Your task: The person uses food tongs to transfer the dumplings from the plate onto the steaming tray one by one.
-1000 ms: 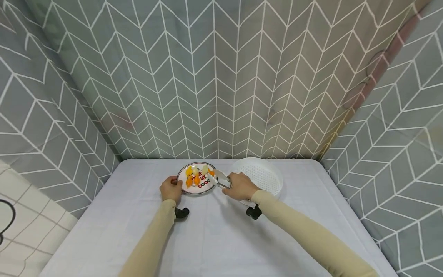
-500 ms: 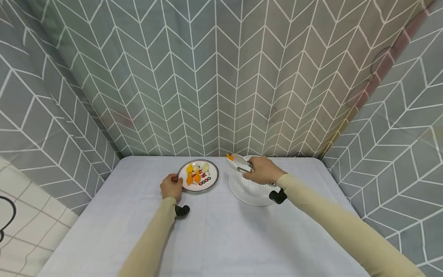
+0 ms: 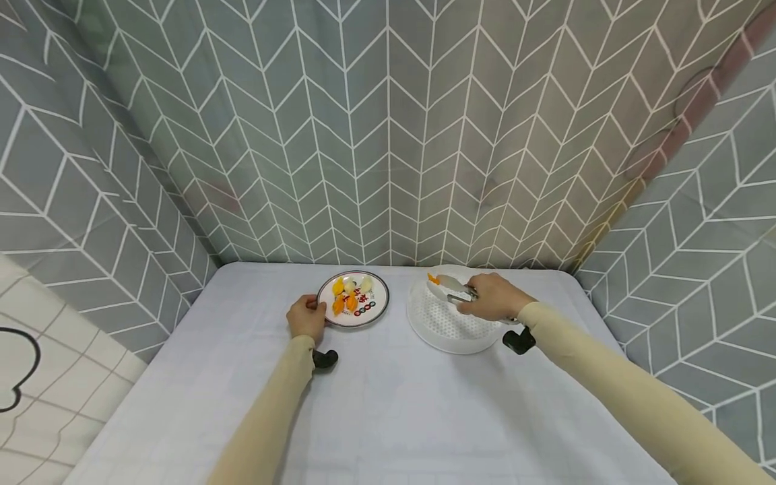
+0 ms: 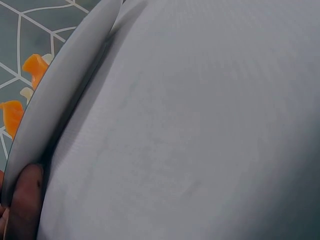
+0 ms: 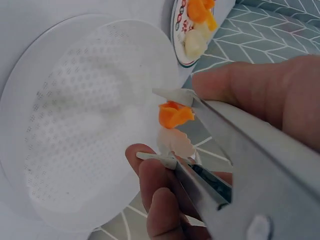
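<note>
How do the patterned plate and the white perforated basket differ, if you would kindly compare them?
The plate is smaller than the basket. The plate has a dark rim and red print; the basket is plain white with small holes. The left hand grips the plate's edge, while the tongs are over the basket. Both are round.
</note>
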Action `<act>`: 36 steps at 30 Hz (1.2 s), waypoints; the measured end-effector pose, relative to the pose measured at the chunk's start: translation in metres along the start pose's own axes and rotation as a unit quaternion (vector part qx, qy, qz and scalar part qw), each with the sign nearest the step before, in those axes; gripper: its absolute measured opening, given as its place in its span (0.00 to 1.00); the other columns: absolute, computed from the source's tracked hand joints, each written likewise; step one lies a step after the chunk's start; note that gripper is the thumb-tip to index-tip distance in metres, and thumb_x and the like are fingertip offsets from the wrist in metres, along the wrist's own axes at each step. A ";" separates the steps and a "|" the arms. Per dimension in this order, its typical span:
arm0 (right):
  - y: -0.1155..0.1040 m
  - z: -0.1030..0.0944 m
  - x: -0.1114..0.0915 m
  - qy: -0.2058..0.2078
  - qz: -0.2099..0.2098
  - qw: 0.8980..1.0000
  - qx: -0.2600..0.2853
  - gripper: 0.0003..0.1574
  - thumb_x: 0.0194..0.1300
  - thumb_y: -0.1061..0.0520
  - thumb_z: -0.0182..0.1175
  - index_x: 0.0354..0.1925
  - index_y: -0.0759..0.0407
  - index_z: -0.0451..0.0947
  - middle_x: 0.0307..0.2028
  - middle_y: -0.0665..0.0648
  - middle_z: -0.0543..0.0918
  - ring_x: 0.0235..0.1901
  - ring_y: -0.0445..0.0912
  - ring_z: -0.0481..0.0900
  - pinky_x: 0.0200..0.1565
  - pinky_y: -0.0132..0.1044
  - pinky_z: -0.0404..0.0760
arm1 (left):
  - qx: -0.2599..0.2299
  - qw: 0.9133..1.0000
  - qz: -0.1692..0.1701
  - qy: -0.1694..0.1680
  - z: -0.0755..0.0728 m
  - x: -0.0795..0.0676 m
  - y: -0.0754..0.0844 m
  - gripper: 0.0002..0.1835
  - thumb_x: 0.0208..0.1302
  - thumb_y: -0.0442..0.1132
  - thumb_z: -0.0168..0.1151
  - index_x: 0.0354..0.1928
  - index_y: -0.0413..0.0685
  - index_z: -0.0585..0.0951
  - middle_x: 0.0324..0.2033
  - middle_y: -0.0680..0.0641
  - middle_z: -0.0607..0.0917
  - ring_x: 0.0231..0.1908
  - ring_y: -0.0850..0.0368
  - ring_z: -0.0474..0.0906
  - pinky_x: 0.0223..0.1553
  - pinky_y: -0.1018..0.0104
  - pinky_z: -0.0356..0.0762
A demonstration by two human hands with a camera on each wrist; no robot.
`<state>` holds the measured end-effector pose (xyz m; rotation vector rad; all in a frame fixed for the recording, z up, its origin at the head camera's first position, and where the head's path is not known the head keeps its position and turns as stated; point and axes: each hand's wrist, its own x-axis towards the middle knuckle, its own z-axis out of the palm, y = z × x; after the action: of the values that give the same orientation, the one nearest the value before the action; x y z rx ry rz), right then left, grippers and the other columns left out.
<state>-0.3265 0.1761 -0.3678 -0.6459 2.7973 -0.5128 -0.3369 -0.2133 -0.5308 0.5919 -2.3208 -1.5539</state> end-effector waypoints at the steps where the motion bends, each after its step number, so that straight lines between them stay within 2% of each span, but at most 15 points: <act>1: 0.002 0.001 0.000 -0.005 0.001 1.000 0.001 0.28 0.68 0.47 0.67 0.53 0.69 0.80 0.37 0.56 0.84 0.35 0.48 0.78 0.36 0.37 0.77 | 0.000 1.000 0.002 0.001 0.001 0.000 0.000 0.19 0.77 0.35 0.61 0.64 0.33 0.79 0.50 0.34 0.84 0.39 0.48 0.84 0.29 0.73 0.88; 8: 0.013 0.012 0.008 -0.035 0.011 0.999 0.010 0.32 0.69 0.45 0.67 0.56 0.72 0.80 0.37 0.56 0.84 0.36 0.48 0.77 0.36 0.37 0.76 | -0.009 1.000 0.020 0.010 0.001 0.002 -0.001 0.18 0.75 0.33 0.62 0.62 0.31 0.80 0.47 0.32 0.84 0.35 0.48 0.85 0.27 0.72 0.88; 15: 0.020 0.020 0.015 -0.047 0.017 0.999 0.005 0.33 0.68 0.45 0.67 0.55 0.72 0.81 0.36 0.56 0.83 0.36 0.48 0.77 0.38 0.37 0.76 | -0.011 1.000 0.015 -0.005 0.002 0.003 -0.001 0.18 0.76 0.33 0.62 0.63 0.31 0.79 0.48 0.33 0.83 0.36 0.49 0.84 0.27 0.73 0.88; 27: 0.022 0.027 0.019 -0.049 0.026 0.998 -0.001 0.37 0.67 0.42 0.67 0.57 0.73 0.79 0.41 0.58 0.84 0.39 0.49 0.78 0.40 0.39 0.79 | -0.010 1.000 0.004 -0.002 -0.001 0.003 0.002 0.19 0.78 0.35 0.60 0.64 0.33 0.79 0.51 0.33 0.84 0.40 0.46 0.85 0.30 0.72 0.89; 36: 0.019 0.034 0.016 -0.054 0.034 0.998 0.010 0.27 0.64 0.43 0.70 0.44 0.66 0.83 0.34 0.54 0.84 0.34 0.46 0.78 0.36 0.35 0.78 | -0.014 1.000 0.008 0.001 0.001 0.005 0.000 0.18 0.76 0.33 0.62 0.62 0.32 0.80 0.49 0.34 0.84 0.39 0.47 0.85 0.29 0.72 0.88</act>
<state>-0.3381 0.1753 -0.4085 -0.5549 2.6993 -0.4776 -0.3419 -0.2148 -0.5315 0.5652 -2.2925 -1.5755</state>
